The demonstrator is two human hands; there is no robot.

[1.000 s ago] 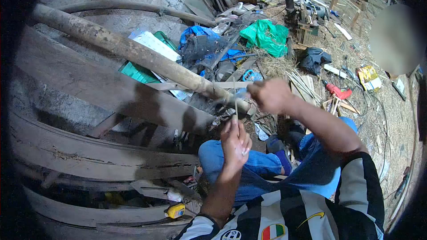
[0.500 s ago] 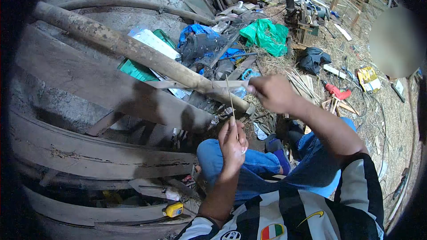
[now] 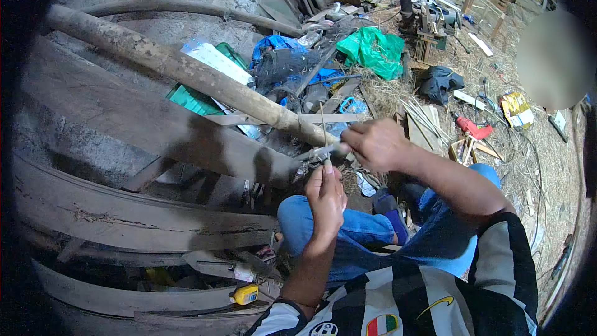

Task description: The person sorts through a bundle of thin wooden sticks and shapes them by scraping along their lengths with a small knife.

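Between its thumb and fingers, my left hand [image 3: 326,202] pinches a thin wooden stick [image 3: 323,126] that points up and away from me. My right hand [image 3: 378,144] is closed on a knife [image 3: 324,152], blurred by motion. Its blade lies across the stick just above my left fingertips. Both hands are in front of my bent knees, with the right one slightly higher. A thick bamboo pole [image 3: 236,90] slants behind the stick and the blade.
Old planks [image 3: 143,211] fill the left side. A yellow bottle [image 3: 246,294] lies at lower left. Beyond the hands are a green plastic bag [image 3: 375,55], a black bag [image 3: 439,82], a pile of thin sticks [image 3: 426,118] and a red drill [image 3: 472,127]. A blurred patch is at right.
My right hand has come down and slightly toward me, bringing the knife from high on the stick to near my left fingertips. My left hand has barely moved.
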